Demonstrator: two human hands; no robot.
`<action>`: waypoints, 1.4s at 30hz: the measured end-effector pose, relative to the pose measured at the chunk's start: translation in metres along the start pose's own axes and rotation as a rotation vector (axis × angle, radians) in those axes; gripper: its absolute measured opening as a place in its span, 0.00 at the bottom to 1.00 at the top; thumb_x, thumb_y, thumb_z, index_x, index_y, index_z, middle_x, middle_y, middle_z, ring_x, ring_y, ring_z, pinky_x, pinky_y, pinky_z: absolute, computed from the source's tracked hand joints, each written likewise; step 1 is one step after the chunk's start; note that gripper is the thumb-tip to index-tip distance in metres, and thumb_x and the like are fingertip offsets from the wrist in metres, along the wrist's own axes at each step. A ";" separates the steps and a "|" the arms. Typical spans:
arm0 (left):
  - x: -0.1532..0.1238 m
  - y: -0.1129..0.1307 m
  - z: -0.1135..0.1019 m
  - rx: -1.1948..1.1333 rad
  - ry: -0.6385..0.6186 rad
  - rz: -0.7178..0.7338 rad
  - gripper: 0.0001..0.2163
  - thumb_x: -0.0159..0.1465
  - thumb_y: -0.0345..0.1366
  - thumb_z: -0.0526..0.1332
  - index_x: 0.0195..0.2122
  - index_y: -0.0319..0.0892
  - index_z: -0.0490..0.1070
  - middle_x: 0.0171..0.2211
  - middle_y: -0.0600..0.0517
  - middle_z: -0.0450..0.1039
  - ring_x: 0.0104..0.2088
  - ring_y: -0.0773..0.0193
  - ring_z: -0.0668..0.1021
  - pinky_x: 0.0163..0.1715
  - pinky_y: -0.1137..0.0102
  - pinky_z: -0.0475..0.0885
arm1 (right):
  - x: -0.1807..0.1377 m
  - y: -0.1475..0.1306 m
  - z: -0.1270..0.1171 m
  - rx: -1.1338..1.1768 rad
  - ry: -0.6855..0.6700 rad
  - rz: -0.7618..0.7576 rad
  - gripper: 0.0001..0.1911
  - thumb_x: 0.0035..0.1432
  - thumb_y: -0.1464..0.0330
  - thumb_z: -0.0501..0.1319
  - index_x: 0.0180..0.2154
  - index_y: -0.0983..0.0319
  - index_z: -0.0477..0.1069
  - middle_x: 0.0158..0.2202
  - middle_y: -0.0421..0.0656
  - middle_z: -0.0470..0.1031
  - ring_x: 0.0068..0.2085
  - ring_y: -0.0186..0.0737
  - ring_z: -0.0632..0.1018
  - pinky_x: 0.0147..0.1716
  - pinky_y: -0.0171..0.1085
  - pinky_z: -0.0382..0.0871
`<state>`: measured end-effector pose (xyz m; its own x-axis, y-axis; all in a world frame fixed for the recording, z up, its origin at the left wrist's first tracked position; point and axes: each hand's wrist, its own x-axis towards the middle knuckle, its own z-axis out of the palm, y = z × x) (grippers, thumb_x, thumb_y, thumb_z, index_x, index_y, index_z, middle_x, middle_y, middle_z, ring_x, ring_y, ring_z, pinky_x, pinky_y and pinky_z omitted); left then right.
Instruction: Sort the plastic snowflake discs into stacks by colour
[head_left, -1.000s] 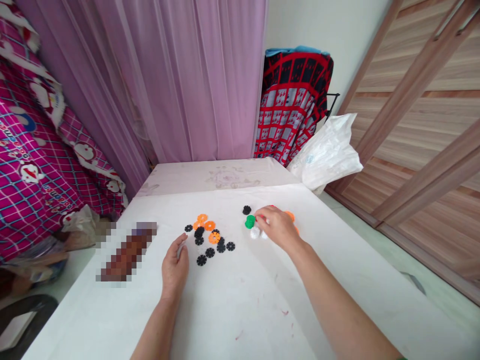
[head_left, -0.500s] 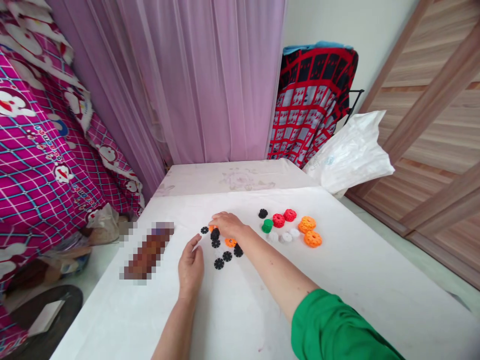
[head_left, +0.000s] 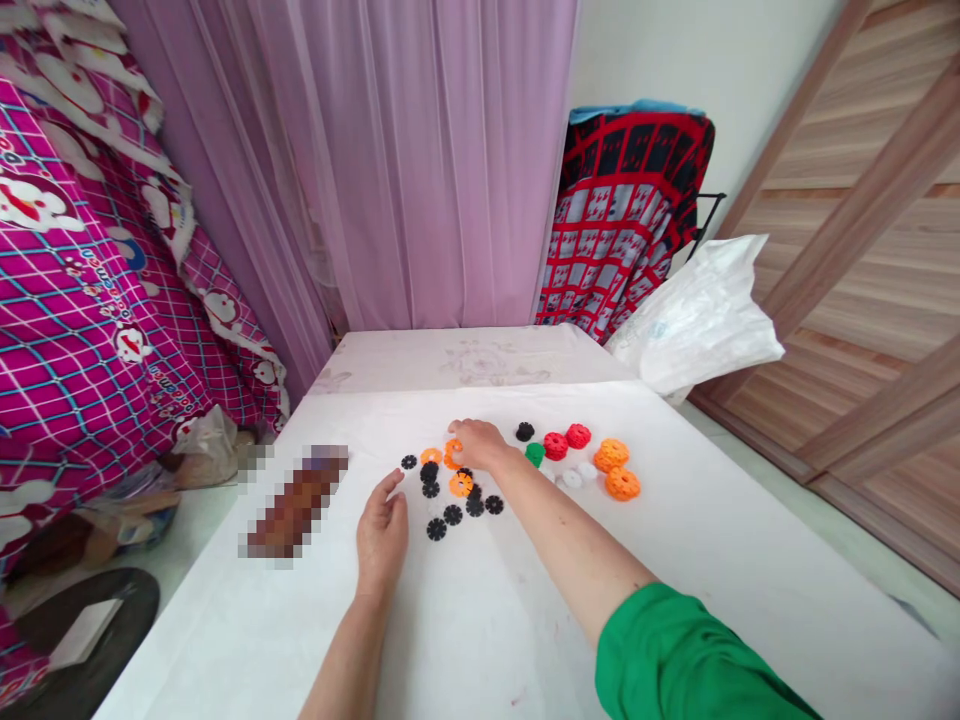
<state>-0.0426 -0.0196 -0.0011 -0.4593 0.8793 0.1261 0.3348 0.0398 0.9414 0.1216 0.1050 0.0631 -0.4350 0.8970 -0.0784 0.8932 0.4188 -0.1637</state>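
Observation:
Fingers of my right hand point(head_left: 480, 443) are closed on an orange notched plastic disc point(head_left: 451, 455), which shows below the fingertips. My left hand point(head_left: 382, 530) rests on the white cloth with its fingers apart and nothing in it. Between and in front of my hands lie loose flower-shaped discs: an orange one point(head_left: 430, 456), another orange disc point(head_left: 461, 485) partly over black ones, and several black discs point(head_left: 436, 529). A single black disc point(head_left: 409, 462) sits just beyond my left fingertips.
Right of my right hand stand sorted stacks: black point(head_left: 525, 431), green point(head_left: 534, 454), red point(head_left: 555, 446), white point(head_left: 573, 478) and orange point(head_left: 622, 484). A blurred brown object point(head_left: 296, 505) lies at left. A white plastic bag point(head_left: 697, 315) is by the table's far right corner.
My right hand has moved right, from over the far orange disc, which now shows fully. An orange disc is at its fingertips. My left hand stays in place.

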 end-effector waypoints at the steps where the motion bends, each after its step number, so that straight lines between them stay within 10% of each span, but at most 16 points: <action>1: 0.000 0.001 0.000 -0.002 0.000 -0.005 0.17 0.60 0.39 0.56 0.50 0.44 0.71 0.52 0.48 0.74 0.40 0.64 0.79 0.49 0.65 0.70 | -0.004 0.000 -0.003 0.002 0.013 0.007 0.25 0.52 0.67 0.61 0.53 0.61 0.68 0.49 0.50 0.75 0.47 0.46 0.76 0.42 0.38 0.66; 7: 0.000 0.003 -0.002 0.064 -0.012 -0.033 0.19 0.60 0.41 0.55 0.52 0.45 0.71 0.49 0.49 0.76 0.40 0.61 0.79 0.46 0.64 0.72 | -0.071 0.023 -0.024 0.127 0.255 0.047 0.18 0.54 0.64 0.60 0.48 0.58 0.70 0.46 0.44 0.75 0.48 0.43 0.74 0.44 0.38 0.64; 12: 0.000 0.004 -0.003 0.085 -0.016 -0.005 0.20 0.58 0.43 0.56 0.51 0.46 0.71 0.52 0.49 0.75 0.41 0.61 0.79 0.46 0.65 0.72 | -0.156 0.099 -0.029 0.172 0.460 0.286 0.11 0.54 0.66 0.59 0.40 0.56 0.74 0.44 0.41 0.76 0.44 0.40 0.75 0.42 0.36 0.64; 19: -0.001 0.016 -0.005 0.154 0.001 -0.037 0.19 0.59 0.42 0.55 0.50 0.46 0.72 0.52 0.49 0.74 0.42 0.60 0.79 0.44 0.67 0.73 | -0.205 0.171 -0.020 0.054 0.378 0.509 0.11 0.53 0.66 0.58 0.40 0.54 0.75 0.43 0.39 0.77 0.39 0.37 0.77 0.36 0.35 0.65; 29: -0.001 0.016 -0.005 0.181 0.023 -0.011 0.19 0.58 0.43 0.56 0.49 0.46 0.73 0.50 0.48 0.76 0.40 0.61 0.80 0.40 0.69 0.74 | -0.197 0.159 -0.012 0.054 0.309 0.459 0.10 0.55 0.66 0.59 0.39 0.55 0.74 0.44 0.40 0.75 0.44 0.38 0.75 0.36 0.34 0.63; 35: 0.001 0.011 -0.005 0.180 0.016 -0.017 0.20 0.58 0.43 0.56 0.50 0.46 0.72 0.52 0.48 0.75 0.40 0.61 0.80 0.42 0.67 0.74 | -0.200 0.159 -0.012 0.086 0.488 0.403 0.08 0.56 0.67 0.57 0.35 0.55 0.74 0.44 0.39 0.75 0.43 0.37 0.75 0.36 0.33 0.64; 42: -0.001 0.009 -0.002 0.097 0.036 0.001 0.18 0.58 0.40 0.56 0.49 0.45 0.73 0.51 0.49 0.76 0.41 0.62 0.80 0.46 0.67 0.73 | -0.137 0.080 -0.023 0.168 0.398 0.172 0.11 0.58 0.71 0.54 0.36 0.57 0.75 0.40 0.41 0.77 0.41 0.37 0.75 0.40 0.35 0.64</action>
<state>-0.0407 -0.0205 0.0077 -0.4876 0.8617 0.1403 0.4128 0.0860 0.9067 0.2559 0.0187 0.0833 -0.1752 0.9497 0.2595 0.9036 0.2598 -0.3407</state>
